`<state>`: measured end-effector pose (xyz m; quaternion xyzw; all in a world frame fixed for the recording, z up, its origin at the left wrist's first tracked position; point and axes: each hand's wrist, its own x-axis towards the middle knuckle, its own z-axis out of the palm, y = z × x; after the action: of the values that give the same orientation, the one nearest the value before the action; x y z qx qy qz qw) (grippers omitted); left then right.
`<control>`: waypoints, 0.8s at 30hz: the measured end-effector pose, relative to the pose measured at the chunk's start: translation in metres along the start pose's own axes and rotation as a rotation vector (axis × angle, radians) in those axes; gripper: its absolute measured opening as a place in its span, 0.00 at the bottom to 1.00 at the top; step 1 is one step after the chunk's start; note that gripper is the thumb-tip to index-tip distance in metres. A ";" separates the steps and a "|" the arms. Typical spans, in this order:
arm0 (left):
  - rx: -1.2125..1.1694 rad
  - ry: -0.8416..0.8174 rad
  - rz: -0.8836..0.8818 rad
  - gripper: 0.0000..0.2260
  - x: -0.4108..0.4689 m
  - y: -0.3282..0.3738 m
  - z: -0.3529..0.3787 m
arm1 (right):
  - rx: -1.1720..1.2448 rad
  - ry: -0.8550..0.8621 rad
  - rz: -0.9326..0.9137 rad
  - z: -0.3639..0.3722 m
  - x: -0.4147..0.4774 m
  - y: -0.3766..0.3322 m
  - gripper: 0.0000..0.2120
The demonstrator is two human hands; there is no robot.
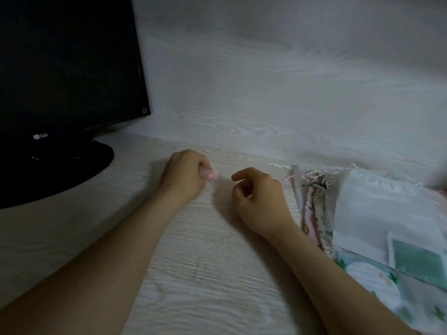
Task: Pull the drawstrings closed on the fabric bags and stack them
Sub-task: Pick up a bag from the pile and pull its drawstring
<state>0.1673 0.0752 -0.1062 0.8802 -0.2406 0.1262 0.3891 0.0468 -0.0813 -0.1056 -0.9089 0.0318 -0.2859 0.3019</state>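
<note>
My left hand (pixel 183 176) is curled around a small pink object (pixel 212 175) that sticks out between its fingers; what the object is I cannot tell. My right hand (pixel 257 197) hovers just to its right with fingers loosely curled and holds nothing. A pile of fabric drawstring bags (pixel 314 213) lies at the right, with pink and white cords (pixel 312 176) bunched at their tops. A translucent white bag (pixel 377 209) lies over the printed ones. A bag with a green patch (pixel 416 259) shows at the lower right.
A black monitor (pixel 65 68) on a round black stand (pixel 72 165) fills the left side. The pale wood-grain desk (pixel 205 262) meets a wood-grain wall (pixel 266 93) behind the hands.
</note>
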 end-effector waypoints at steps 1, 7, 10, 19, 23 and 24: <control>0.066 -0.058 -0.001 0.04 -0.002 0.006 -0.001 | -0.013 -0.013 0.006 0.001 0.001 0.001 0.11; 0.475 -0.093 0.095 0.09 -0.010 0.025 0.003 | -0.043 -0.039 0.032 0.000 0.004 0.003 0.12; 0.558 -0.082 0.128 0.06 -0.007 0.023 0.000 | -0.045 -0.047 0.056 -0.001 0.004 0.004 0.12; 0.610 -0.221 -0.045 0.19 -0.003 0.013 0.004 | -0.047 -0.052 0.056 -0.004 0.003 0.004 0.11; 0.621 -0.285 -0.118 0.19 0.002 0.009 0.005 | -0.039 -0.053 0.061 -0.005 0.003 0.006 0.11; 0.628 -0.294 -0.133 0.19 0.004 0.008 0.006 | -0.042 -0.051 0.063 -0.006 0.003 0.006 0.10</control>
<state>0.1664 0.0651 -0.1037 0.9795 -0.1855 0.0404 0.0680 0.0467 -0.0897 -0.1039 -0.9205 0.0588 -0.2523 0.2925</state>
